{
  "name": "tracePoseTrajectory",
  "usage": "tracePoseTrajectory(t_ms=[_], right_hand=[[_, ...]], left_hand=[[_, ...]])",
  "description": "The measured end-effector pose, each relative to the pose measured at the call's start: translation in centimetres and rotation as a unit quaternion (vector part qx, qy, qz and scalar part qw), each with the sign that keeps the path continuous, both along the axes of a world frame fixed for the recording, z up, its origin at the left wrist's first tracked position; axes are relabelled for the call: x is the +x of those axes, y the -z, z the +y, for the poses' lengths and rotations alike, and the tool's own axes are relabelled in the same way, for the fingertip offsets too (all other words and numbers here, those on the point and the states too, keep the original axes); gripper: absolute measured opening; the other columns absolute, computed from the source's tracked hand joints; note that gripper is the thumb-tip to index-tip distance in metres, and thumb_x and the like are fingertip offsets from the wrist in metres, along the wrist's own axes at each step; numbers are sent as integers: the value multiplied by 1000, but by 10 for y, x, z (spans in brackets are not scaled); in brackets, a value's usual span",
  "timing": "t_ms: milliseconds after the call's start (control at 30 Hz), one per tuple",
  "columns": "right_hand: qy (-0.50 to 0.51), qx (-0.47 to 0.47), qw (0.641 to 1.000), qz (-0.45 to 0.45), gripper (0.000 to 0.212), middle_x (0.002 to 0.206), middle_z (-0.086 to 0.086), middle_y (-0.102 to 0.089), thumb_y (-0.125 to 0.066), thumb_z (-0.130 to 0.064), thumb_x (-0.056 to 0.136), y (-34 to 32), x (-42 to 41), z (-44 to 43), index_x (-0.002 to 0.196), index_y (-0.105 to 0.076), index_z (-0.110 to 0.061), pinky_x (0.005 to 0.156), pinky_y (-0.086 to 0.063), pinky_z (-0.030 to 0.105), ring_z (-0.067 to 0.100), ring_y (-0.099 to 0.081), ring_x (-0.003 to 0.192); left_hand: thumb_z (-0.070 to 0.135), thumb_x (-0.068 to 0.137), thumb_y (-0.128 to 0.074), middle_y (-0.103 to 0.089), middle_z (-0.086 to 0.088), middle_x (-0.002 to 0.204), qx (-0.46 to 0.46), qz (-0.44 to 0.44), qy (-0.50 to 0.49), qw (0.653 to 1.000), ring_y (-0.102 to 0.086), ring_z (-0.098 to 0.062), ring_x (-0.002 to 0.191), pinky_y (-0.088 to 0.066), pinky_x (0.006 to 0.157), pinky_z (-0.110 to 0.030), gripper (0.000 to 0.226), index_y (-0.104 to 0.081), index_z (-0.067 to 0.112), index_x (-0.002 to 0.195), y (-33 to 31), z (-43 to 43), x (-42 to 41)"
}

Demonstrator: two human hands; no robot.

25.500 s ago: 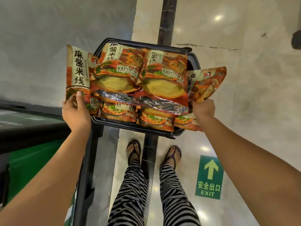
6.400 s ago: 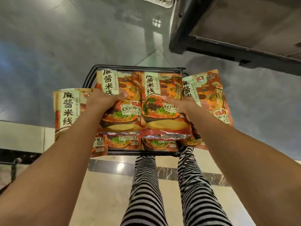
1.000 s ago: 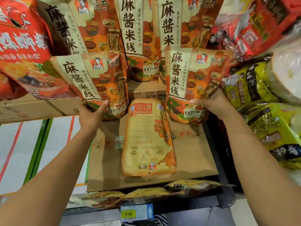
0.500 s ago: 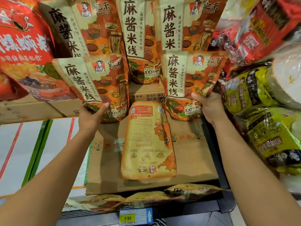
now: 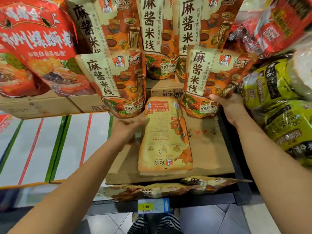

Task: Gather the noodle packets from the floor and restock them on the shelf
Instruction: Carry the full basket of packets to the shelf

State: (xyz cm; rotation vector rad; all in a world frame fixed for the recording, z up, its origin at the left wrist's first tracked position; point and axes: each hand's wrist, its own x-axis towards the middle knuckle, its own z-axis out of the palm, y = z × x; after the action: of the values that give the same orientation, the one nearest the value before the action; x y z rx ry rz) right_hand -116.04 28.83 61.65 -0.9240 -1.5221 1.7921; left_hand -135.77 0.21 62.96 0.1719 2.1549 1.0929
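Now right hand grips upright packet; left hand open, blurred, under neighbouring packet

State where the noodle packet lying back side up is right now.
In the head view, the face-down packet lies flat at centre on the cardboard box, between the left hand and the right hand.

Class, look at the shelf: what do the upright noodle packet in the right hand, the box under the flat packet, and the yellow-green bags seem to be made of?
Upright noodle packet: apparently matte, paper-look printed film; it creases softly, with little glare.
Box: brown corrugated cardboard by the look, dull, with printed marks.
Yellow-green bags: glossy plastic film, probably; wrinkles catch bright highlights.
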Motion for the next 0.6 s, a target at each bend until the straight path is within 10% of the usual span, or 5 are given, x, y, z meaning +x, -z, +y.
tracePoseTrajectory(t_ms=[133,367,600], right_hand=[[9,1,1000,-4,73,98,-4,-76,-89,-41,43,-4,4,-9,107,-71,-13,73,-58,23,13,-72,92],[27,21,999,-43,29,100,-4,-73,-73,-3,84,-7,9,-20,112,-69,-10,75,-56,22,8,-71,88],[33,27,997,-66,22,96,-8,-71,-75,-4,83,-11,14,-26,96,-69,-22,70,-55,16,-1,-70,78]], left_hand=[[73,72,-68,-63,-6,108,-201,-95,217,950,-66,-23,96,-55,69,-31,70,-52,16,110,-12,-10,35],[20,84,-78,-69,-3,83,-46,-98,119,987,-62,-15,68,-50,53,-24,29,-64,5,104,-3,-14,58],[10,79,-81,-67,-7,72,71,-1,16,997,-57,-11,44,-37,35,-21,49,-50,7,116,-29,-14,59]])
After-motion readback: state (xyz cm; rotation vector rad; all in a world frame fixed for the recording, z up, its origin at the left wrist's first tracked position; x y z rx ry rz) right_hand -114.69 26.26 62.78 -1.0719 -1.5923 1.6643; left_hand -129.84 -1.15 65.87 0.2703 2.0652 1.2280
